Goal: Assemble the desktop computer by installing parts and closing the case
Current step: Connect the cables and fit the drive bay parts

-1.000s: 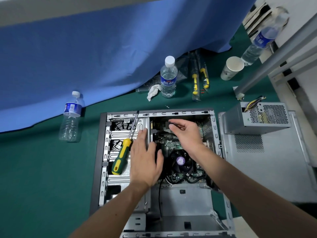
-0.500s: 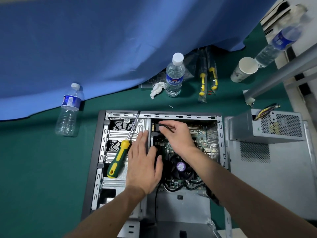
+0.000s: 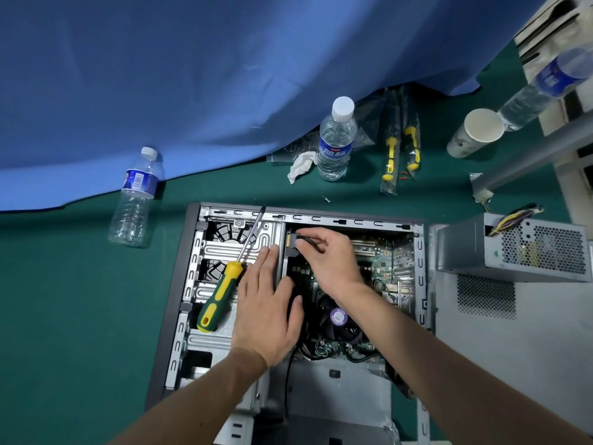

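The right hand (image 3: 333, 264) makes the working grip, thumb and forefinger pinching a small black cable connector (image 3: 300, 241) with a short run of dark wires trailing back under the palm; it sits at the top edge of the metal drive bay, right where a gold-toned socket edge (image 3: 289, 241) shows. Just beside that grip, the left hand (image 3: 268, 308) lies flat with straight fingers pressing on the silver ribbed drive cage (image 3: 221, 248), grasping nothing, apparently steadying the bay. Touching the far side of the left hand, a yellow-and-green-handled screwdriver (image 3: 218, 300) rests loose and slanted across the cage. Below the grip are the green motherboard (image 3: 382, 264) and the round black cooler fan with a purple sticker (image 3: 338, 316), all inside the open grey steel computer case (image 3: 173, 284) lying on its side on the green worktop (image 3: 64, 316). Beyond the case on the right-hand side stands the uninstalled grey perforated power supply box (image 3: 513, 248); farther off are clear water bottles (image 3: 335, 139), a paper cup (image 3: 478, 131) and blue cloth (image 3: 192, 75). The likely risks: pushing the connector in skewed or reversed could bend the contacts, since the fingers hide the keying; tugging the wires could strain them; and a nudge from the left hand might roll the screwdriver onto the board.
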### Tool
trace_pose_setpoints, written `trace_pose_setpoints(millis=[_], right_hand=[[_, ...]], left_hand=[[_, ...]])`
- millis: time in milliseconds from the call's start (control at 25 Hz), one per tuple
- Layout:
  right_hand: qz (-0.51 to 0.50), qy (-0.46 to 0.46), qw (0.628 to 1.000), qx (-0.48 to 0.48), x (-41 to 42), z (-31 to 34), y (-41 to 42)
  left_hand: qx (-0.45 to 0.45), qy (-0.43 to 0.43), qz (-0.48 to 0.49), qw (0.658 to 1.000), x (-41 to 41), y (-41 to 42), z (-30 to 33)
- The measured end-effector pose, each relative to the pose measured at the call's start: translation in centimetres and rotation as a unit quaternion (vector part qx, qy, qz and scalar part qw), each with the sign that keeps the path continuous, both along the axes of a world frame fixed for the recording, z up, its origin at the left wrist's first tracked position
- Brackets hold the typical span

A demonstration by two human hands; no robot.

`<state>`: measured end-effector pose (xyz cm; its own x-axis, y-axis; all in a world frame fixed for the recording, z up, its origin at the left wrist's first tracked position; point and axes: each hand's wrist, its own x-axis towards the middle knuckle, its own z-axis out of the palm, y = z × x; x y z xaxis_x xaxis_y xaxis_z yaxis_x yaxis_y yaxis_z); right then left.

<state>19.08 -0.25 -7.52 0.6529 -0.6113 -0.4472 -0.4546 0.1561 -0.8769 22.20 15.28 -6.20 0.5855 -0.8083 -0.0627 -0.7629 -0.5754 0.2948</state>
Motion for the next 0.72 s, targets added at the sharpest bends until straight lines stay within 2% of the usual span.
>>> trace_pose_setpoints(millis=[720], right_hand=[[-0.027,0.021,0.999,0.008,1.1,-0.3,-0.4]], left_hand=[[-0.003,0.000,0.000,1.000,0.0,0.1,-0.3]])
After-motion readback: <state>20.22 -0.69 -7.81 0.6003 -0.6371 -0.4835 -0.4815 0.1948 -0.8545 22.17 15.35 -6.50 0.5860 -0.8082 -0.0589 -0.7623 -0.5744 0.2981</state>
